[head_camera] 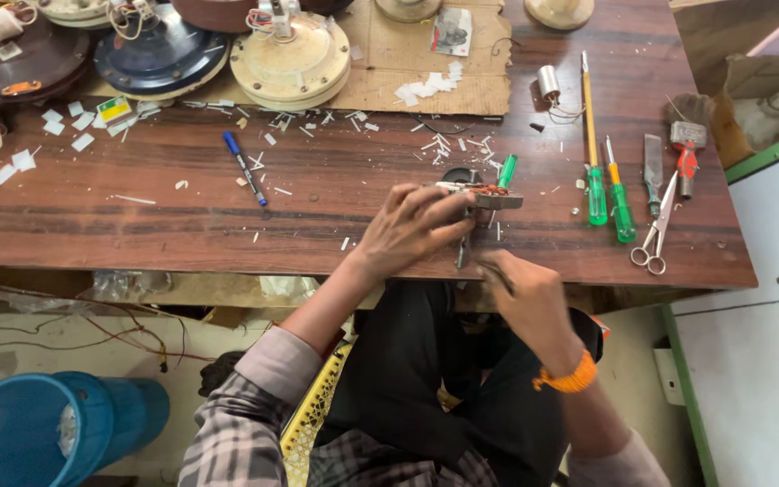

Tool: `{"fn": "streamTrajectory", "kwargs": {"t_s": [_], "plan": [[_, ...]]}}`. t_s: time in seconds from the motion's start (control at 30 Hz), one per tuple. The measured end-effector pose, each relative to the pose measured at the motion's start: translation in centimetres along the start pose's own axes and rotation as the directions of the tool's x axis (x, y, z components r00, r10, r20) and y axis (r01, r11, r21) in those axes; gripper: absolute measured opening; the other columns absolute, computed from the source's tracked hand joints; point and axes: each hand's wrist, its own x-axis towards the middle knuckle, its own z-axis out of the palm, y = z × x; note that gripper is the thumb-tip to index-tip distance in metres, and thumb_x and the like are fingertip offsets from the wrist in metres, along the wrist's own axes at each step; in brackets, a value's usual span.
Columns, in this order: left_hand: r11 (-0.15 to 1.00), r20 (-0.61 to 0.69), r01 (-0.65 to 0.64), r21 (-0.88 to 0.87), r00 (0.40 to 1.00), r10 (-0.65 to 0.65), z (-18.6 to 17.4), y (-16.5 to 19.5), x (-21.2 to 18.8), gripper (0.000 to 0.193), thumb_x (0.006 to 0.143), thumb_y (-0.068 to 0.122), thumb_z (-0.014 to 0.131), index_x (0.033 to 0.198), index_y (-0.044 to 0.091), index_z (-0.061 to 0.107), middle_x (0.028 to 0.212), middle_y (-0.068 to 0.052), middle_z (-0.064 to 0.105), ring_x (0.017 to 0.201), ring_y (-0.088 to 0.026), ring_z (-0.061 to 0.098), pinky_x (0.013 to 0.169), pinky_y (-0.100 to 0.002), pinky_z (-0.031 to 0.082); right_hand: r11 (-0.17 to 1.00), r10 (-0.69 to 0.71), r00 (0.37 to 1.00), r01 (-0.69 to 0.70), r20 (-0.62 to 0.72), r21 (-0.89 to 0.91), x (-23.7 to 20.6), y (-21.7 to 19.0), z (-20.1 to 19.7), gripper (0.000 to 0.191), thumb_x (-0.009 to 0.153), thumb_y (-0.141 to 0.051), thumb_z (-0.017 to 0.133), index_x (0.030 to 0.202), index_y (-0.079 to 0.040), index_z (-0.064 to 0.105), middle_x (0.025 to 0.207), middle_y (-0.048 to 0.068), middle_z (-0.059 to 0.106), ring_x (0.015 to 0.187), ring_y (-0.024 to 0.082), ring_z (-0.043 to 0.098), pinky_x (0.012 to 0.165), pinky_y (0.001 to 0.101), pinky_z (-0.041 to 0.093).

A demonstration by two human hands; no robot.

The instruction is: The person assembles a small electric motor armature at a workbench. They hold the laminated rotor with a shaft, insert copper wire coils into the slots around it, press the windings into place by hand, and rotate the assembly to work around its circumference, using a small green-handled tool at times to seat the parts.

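Observation:
My left hand (412, 227) grips a small metal motor part with copper windings (489, 196) at the front edge of the wooden workbench (182, 216). My right hand (525, 293), blurred, is just below the bench edge under that part and pinches a thin dark tool; an orange band is on its wrist. A green-handled tool (507, 169) lies just behind the part.
To the right lie two green-handled screwdrivers (608, 185), a chisel (653, 162), scissors (658, 230) and a red-handled tool (685, 155). A blue marker (244, 168) lies left. Fan motor housings (290, 56) line the back. White scraps litter the bench. A blue bucket (38, 433) stands on the floor.

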Motion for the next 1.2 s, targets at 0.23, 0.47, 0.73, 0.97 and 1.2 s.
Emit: {"fn": "streamTrajectory", "kwargs": {"t_s": [0.23, 0.47, 0.73, 0.97, 1.2], "plan": [[0.778, -0.082, 0.400, -0.484, 0.865, -0.495, 1.1, 3.9, 0.0, 0.022, 0.085, 0.014, 0.081, 0.107, 0.015, 0.077, 0.100, 0.001, 0.066, 0.081, -0.015, 0.065, 0.072, -0.030, 0.052, 0.986, -0.165, 0.986, 0.165, 0.005, -0.037, 3.9, -1.6, -3.1, 0.016, 0.090, -0.001, 0.072, 0.106, -0.003, 0.070, 0.096, 0.014, 0.073, 0.085, 0.030, 0.074, 0.072, 0.0361, 0.056], [-0.135, 0.293, 0.403, -0.905, 0.361, -0.886, 2.6, 7.4, 1.5, 0.008, 0.090, 0.009, 0.079, 0.091, 0.001, 0.076, 0.079, 0.002, 0.062, 0.059, -0.004, 0.054, 0.050, -0.023, 0.039, 0.999, 0.013, 0.992, -0.007, 0.123, -0.046, 11.0, -1.0, -2.5, 0.015, 0.092, -0.015, 0.076, 0.104, -0.005, 0.078, 0.085, 0.015, 0.075, 0.069, 0.024, 0.071, 0.064, 0.0367, 0.051], [-0.472, 0.518, 0.253, -0.845, 0.161, -0.840, 4.0, 7.4, 2.3, 0.011, 0.089, 0.009, 0.078, 0.084, 0.001, 0.073, 0.066, 0.000, 0.064, 0.051, -0.005, 0.050, 0.046, -0.023, 0.037, 0.987, 0.160, 0.945, -0.152, 0.285, -0.050, 14.0, 3.6, -1.5, 0.018, 0.089, -0.020, 0.077, 0.103, -0.008, 0.079, 0.083, 0.014, 0.076, 0.073, 0.018, 0.071, 0.068, 0.0365, 0.052], [-0.501, 0.551, 0.342, -0.795, 0.063, -0.832, 4.3, 7.1, 3.8, 0.014, 0.090, 0.011, 0.079, 0.084, 0.002, 0.070, 0.070, -0.001, 0.061, 0.053, -0.005, 0.048, 0.047, -0.024, 0.035, 0.966, 0.217, 0.955, -0.182, 0.202, -0.182, 14.7, 6.1, -1.9, 0.019, 0.091, -0.022, 0.077, 0.104, -0.008, 0.080, 0.086, 0.015, 0.075, 0.070, 0.025, 0.070, 0.067, 0.0398, 0.051], [0.865, -0.356, 0.443, -0.235, 0.789, -0.501, 0.6, 4.9, 3.8, 0.052, 0.092, 0.025, 0.075, 0.139, 0.012, 0.056, 0.124, -0.008, 0.067, 0.108, -0.027, 0.064, 0.094, -0.042, 0.050, 0.984, 0.125, 0.992, -0.128, -0.025, -0.127, 12.3, 5.1, -4.0, 0.019, 0.096, -0.021, 0.078, 0.103, -0.003, 0.078, 0.084, 0.017, 0.073, 0.070, 0.022, 0.069, 0.066, 0.0376, 0.052]]}}
